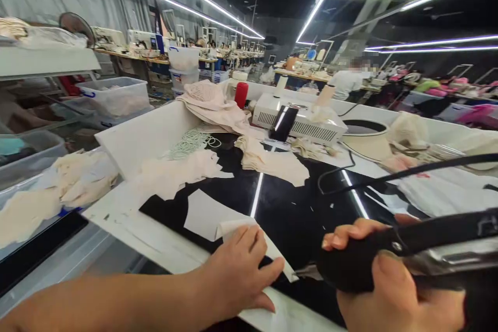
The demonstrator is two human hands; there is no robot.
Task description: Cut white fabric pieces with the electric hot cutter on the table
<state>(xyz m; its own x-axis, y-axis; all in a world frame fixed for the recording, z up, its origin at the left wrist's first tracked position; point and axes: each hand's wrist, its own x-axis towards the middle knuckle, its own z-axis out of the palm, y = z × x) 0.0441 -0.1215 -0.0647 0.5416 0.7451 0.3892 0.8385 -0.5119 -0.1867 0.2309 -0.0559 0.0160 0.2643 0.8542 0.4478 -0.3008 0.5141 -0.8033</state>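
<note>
A pale fabric piece [204, 212] lies on the glossy black work surface, one edge folded over into a small roll. My left hand [245, 264] is on that fold, its curled fingertips gripping the cloth and the thumb pointing right. My right hand [392, 290] is wrapped around a black corded hand tool [350, 264] with a metal lever along its side. The tool's narrow metal tip touches or nearly touches the right corner of the fabric; I cannot tell which. Beyond my hands lie a stack of cream fabric pieces [272, 161] and a spread pile of cut pieces [182, 168].
A white vented box [299, 116] carries thread cones at the back. Beside it stand a red cone [241, 95] and a round bin [365, 137]. The black cable [408, 170] arcs over the right side. Plastic tubs [116, 96] stand left; a person [346, 83] is far off.
</note>
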